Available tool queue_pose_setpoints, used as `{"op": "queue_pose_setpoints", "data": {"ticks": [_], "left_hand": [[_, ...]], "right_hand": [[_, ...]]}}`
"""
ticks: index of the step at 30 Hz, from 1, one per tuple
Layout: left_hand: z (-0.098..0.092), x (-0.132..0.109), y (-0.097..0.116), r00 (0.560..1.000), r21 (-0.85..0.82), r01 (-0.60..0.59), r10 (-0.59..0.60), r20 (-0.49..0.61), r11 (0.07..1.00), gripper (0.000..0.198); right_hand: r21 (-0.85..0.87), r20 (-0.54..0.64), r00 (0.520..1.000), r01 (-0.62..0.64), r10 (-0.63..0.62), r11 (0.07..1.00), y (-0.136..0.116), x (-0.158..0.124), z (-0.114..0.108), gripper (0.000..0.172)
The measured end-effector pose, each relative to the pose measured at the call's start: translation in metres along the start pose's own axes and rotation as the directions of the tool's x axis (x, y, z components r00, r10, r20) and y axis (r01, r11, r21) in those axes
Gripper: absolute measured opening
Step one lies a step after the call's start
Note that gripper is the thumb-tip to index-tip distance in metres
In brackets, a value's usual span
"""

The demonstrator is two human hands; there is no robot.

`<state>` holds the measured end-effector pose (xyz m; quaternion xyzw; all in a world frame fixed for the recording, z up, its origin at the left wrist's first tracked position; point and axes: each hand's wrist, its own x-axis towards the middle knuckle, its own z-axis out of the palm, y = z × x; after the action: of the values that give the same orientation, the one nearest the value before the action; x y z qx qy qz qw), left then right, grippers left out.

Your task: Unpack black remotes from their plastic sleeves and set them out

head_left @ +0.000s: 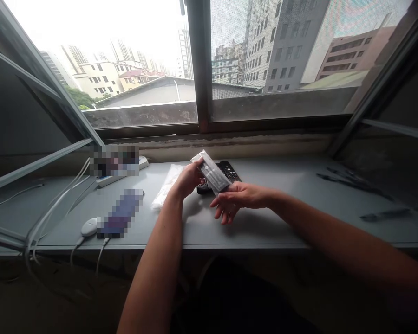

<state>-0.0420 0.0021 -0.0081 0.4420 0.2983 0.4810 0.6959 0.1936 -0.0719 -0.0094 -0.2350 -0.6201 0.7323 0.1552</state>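
Note:
Both hands hold what looks like a remote control in a translucent plastic sleeve (214, 175), tilted above the desk. My left hand (189, 178) grips its upper left end, the thumb on top. At the lower right end, my right hand (238, 197) pinches it between thumb and index finger, the other fingers spread below. Behind the sleeve lies a black remote control (231, 171) with rows of light buttons. Another dark remote (202, 187) shows partly beneath my left hand. Just left of that hand rests a pile of white plastic sleeves (166, 185).
A white power strip (120, 177) stands at the back left, partly blurred out. A blurred flat device (121, 215) and a round white puck (89, 227) lie nearer, with cables hanging over the desk's front edge. Dark cables (348, 183) lie at right. A window (204, 69) rises behind.

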Motion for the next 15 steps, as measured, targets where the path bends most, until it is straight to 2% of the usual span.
{"op": "queue_pose_setpoints", "data": {"ticks": [4, 9, 11, 13, 15], "left_hand": [[0.001, -0.002, -0.001, 0.993, 0.045, 0.068, -0.072, 0.093, 0.997, 0.04], [0.007, -0.01, 0.0, 0.956, 0.166, 0.199, -0.229, 0.183, 0.966, 0.039], [0.008, -0.012, 0.001, 0.943, 0.176, 0.222, -0.257, 0.213, 0.959, 0.038], [0.007, -0.013, 0.002, 0.935, 0.168, 0.217, -0.255, 0.247, 0.961, 0.038], [0.006, -0.014, 0.002, 0.933, 0.157, 0.198, -0.236, 0.274, 0.967, 0.039]], "right_hand": [[-0.037, 0.069, 0.997, 0.022, -0.02, 0.999, 0.005, 0.003, 0.005, 0.059], [-0.142, -0.014, 0.998, 0.054, -0.057, 0.988, 0.011, 0.003, 0.007, 0.058], [-0.234, -0.033, 0.994, 0.09, -0.101, 0.968, 0.013, 0.003, 0.007, 0.05], [-0.418, -0.068, 0.975, 0.164, -0.211, 0.894, 0.014, 0.004, 0.005, 0.032], [-0.674, -0.093, 0.91, 0.241, -0.404, 0.698, 0.014, 0.005, 0.002, 0.019]]}}
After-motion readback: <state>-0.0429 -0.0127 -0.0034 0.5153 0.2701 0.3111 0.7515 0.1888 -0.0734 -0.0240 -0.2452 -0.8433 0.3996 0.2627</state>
